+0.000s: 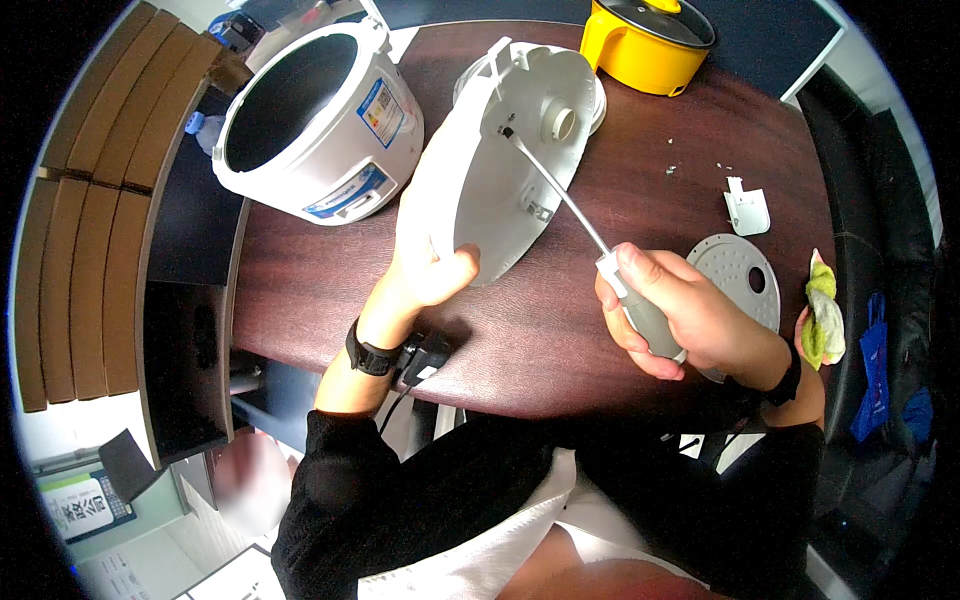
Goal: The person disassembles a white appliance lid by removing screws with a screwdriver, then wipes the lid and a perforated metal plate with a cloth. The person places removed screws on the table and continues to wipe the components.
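My left hand (428,262) is closed around the lower rim of a white round plastic cooker lid (500,160), holding it tilted on edge above the dark reddish-brown wooden counter (560,340), its inner side turned toward me. The lid sits near the middle of the view, reaching up toward twelve o'clock from my left hand.

My right hand (680,315) is wrapped tight around the grey handle of a long screwdriver with a slim metal shaft (560,195). The shaft runs from my fist up toward ten o'clock, and its tip touches the lid's inner face just beside a small round socket.

At ten o'clock from the lid lies a white cylindrical cooker body with a dark hollow interior (315,125), tipped on its side with blue labels on its wall. At one o'clock stands a yellow pot with a dark glass lid (645,40), well apart from my hands. Near three o'clock from my right hand a grey perforated metal disc (735,270) lies flat on the counter, partly hidden by my wrist. Above it rests a small white plastic clip piece (747,210), and beyond the disc a yellow-green crumpled cloth (823,315).
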Demonstrator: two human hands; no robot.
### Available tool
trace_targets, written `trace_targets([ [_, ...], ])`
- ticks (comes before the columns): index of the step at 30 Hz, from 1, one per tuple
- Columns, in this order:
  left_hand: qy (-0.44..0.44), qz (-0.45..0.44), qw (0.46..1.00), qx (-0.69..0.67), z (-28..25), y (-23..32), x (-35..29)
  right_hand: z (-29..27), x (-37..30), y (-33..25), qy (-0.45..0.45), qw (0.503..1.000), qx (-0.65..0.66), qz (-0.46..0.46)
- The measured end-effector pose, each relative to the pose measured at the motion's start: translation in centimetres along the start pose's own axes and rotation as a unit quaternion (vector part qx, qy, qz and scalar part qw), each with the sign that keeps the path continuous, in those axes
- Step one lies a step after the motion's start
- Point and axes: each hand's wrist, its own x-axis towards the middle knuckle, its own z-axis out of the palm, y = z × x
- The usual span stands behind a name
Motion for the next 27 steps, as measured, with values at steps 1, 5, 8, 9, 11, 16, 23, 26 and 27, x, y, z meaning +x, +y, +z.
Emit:
trace_targets([
  [1, 0.001, -0.012, 1.000, -0.002, 0.0, 0.0, 0.0, 0.0, 0.0, -0.2, 0.014, 1.000, -0.021, 0.005],
  [5, 0.004, -0.059, 0.997, -0.042, -0.3, 0.4, -0.2, -1.7, 1.4, 0.1, 0.193, 0.832, -0.485, -0.191],
  [8, 0.016, -0.098, 0.991, -0.087, -0.4, 0.8, -0.4, -2.5, 1.6, -0.6, 0.288, 0.641, -0.675, -0.226],
  [9, 0.018, -0.107, 0.989, -0.098, -0.4, 0.8, -0.4, -2.7, 1.2, -1.1, 0.298, 0.615, -0.693, -0.229],
  [11, 0.023, -0.120, 0.986, -0.113, -0.3, 0.8, -0.5, -3.2, 0.9, -1.9, 0.300, 0.581, -0.713, -0.254],
  [16, 0.033, -0.140, 0.981, -0.133, 0.1, 0.5, -0.8, -3.3, 0.7, -0.7, 0.190, 0.837, -0.482, -0.175],
  [23, 0.053, -0.114, 0.988, -0.094, 0.4, 0.2, -0.3, -1.9, 0.3, 0.6, 0.091, 0.982, -0.152, -0.065],
  [26, 0.051, -0.126, 0.985, -0.104, 0.3, 0.0, -0.5, -1.7, 0.6, 0.5, 0.075, 0.987, -0.127, -0.061],
  [27, 0.049, -0.124, 0.986, -0.101, 0.3, 0.3, -0.4, -1.6, 0.7, 0.5, 0.072, 0.988, -0.123, -0.058],
])
